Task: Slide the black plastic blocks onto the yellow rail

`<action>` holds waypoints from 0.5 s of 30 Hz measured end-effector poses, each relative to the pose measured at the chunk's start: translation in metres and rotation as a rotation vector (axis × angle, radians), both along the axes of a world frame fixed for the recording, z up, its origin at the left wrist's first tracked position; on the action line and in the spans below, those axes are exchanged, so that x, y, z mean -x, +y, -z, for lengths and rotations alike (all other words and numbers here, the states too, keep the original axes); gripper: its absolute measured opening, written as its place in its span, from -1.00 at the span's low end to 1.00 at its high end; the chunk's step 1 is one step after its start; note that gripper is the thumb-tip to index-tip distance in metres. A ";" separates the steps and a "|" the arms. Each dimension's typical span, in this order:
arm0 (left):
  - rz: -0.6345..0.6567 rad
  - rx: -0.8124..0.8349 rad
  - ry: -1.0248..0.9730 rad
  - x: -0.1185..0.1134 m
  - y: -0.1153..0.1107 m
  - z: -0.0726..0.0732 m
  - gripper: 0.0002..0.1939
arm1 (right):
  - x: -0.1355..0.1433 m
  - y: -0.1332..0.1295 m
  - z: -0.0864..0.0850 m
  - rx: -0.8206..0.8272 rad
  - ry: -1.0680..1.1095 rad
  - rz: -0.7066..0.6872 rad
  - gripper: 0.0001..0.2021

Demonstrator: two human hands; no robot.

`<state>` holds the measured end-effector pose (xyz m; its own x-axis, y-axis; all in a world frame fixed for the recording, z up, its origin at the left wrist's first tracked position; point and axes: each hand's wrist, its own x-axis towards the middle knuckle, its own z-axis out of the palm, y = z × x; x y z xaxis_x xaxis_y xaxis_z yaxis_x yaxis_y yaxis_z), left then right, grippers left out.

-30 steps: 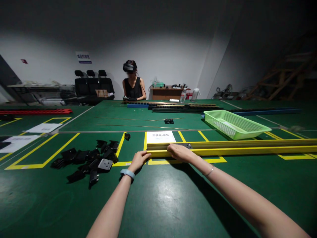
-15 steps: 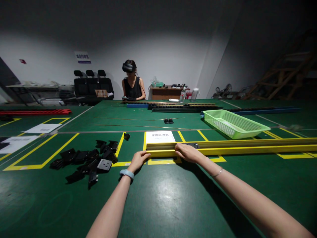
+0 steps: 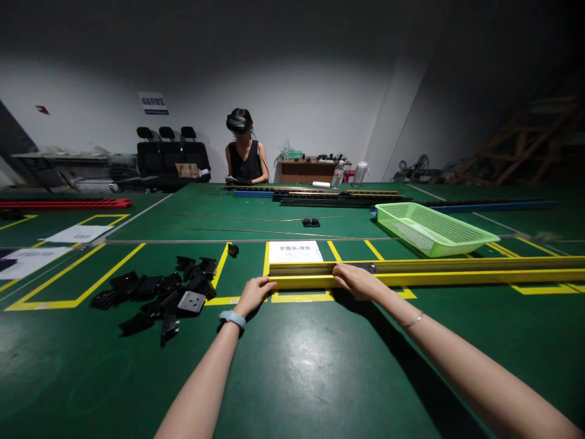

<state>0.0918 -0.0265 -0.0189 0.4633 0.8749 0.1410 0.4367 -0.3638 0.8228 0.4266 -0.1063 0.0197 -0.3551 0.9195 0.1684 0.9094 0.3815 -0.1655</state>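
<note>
A long yellow rail (image 3: 457,279) lies across the green table, running off to the right. My left hand (image 3: 253,294) grips its left end between thumb and fingers. My right hand (image 3: 355,280) is closed at the rail's channel, farther right, its fingertips bent into it. A black module (image 3: 369,267) sits in the channel just beyond my right hand and is partly hidden by it. Whether the fingers touch the module is unclear. Left of my left hand lies a loose pile of black modules (image 3: 148,286), one showing a grey face.
A light green basket (image 3: 434,228) stands behind the rail at right. A printed paper (image 3: 296,250) lies behind the rail's left end. Two small black parts (image 3: 311,222), thin rods and dark rails (image 3: 342,198) lie farther back. A person (image 3: 247,152) sits across the table.
My right hand has moved a little to the right along the rail, and the black module in the channel has shifted right with it. My left hand stays at the rail's end.
</note>
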 end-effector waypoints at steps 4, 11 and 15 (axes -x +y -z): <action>0.001 -0.041 0.035 0.000 0.001 -0.001 -0.61 | -0.011 0.000 0.004 0.000 -0.009 0.008 -0.79; 0.012 -0.028 0.045 0.003 0.000 -0.011 -0.63 | -0.008 0.000 0.003 -0.045 -0.015 -0.030 -0.77; -0.004 -0.038 0.059 0.016 0.002 -0.012 -0.64 | 0.005 0.006 0.001 -0.054 -0.033 -0.058 -0.77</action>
<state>0.0753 -0.0248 -0.0068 0.4683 0.8714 0.1463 0.4857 -0.3922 0.7812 0.4216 -0.1002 0.0185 -0.4138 0.8871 0.2043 0.8901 0.4414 -0.1136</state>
